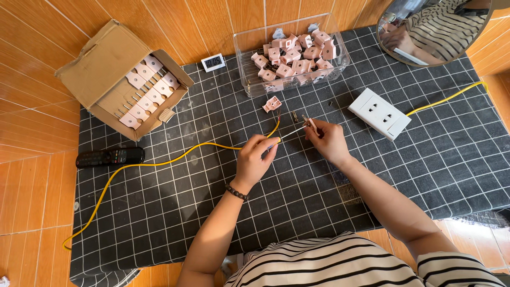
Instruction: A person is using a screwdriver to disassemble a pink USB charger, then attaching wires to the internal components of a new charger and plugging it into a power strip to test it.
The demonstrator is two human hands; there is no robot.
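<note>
My left hand (255, 158) pinches a thin screwdriver (289, 135) by its handle, the shaft pointing right. My right hand (328, 141) holds a small metal and pink plug part (309, 123) at the screwdriver's tip. A yellow cable (175, 158) runs from the left across the mat toward a small pink plug half (272, 103) lying just beyond my hands. Small dark metal pieces (295, 116) lie beside it.
A clear plastic tub (249, 45) of several pink plug parts stands at the back. An open cardboard box (106, 58) of pink plugs sits back left, a white digital timer (213, 62) between them. A white socket block (379, 113) lies right, a black remote (110, 157) left, a round mirror (433, 29) top right.
</note>
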